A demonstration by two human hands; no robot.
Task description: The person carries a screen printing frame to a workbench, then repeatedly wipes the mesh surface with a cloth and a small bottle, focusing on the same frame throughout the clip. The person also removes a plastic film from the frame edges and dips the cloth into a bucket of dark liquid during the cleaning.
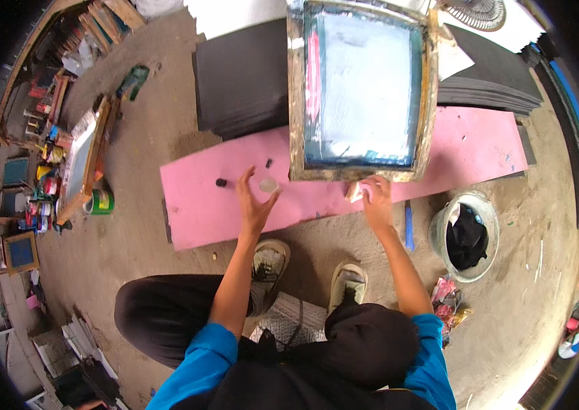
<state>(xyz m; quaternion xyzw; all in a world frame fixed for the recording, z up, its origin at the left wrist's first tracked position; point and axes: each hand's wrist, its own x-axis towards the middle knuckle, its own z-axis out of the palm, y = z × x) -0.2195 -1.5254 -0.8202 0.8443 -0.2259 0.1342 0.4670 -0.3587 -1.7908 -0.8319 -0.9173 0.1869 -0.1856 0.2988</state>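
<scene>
My left hand (255,203) is over a long pink sheet (214,205), thumb and fingers spread around a small round translucent cup or lid (269,184). I cannot tell whether they touch it. Beside those fingers lie a small black cap-like piece (221,182) and a smaller black bit (268,163). My right hand (377,201) is at the lower edge of a wooden-framed printing screen (368,96), its fingers bent around a small white-and-brown piece (354,191) whose kind does not show. The screen rests tilted over the pink sheet and the dark stack behind.
Stacked black sheets (241,82) lie beyond the pink sheet. On the right are a blue-handled tool (409,225) and a bucket (439,236) with black cloth inside. Another framed screen (81,160) and a green can (100,202) stand at left. My shoes (270,260) are close by.
</scene>
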